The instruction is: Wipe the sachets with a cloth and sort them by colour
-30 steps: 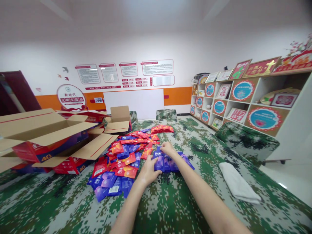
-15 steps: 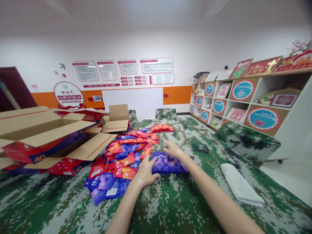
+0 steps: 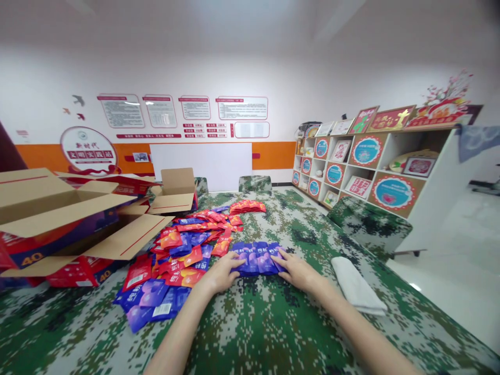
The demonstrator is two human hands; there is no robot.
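A row of overlapping purple packets lies in front of me on the camouflage-patterned tablecloth. At its left end, my left hand grips the packets with thumb and fingers. My right hand holds the opposite end the same way, its fingers over the top edge and the thumb at the near side. Left of the row spreads a loose heap of red packets and purple packets. Farther back, a neat row of red packets lies on the cloth.
Open cardboard boxes crowd the table's left side, flaps sticking out. A folded white towel lies to the right. Camouflage-covered chairs stand along the table edge, with a white shelf unit behind.
My right hand has come down from above the purple row onto its right end. My left hand has closed on the left end. The view has turned slightly right.
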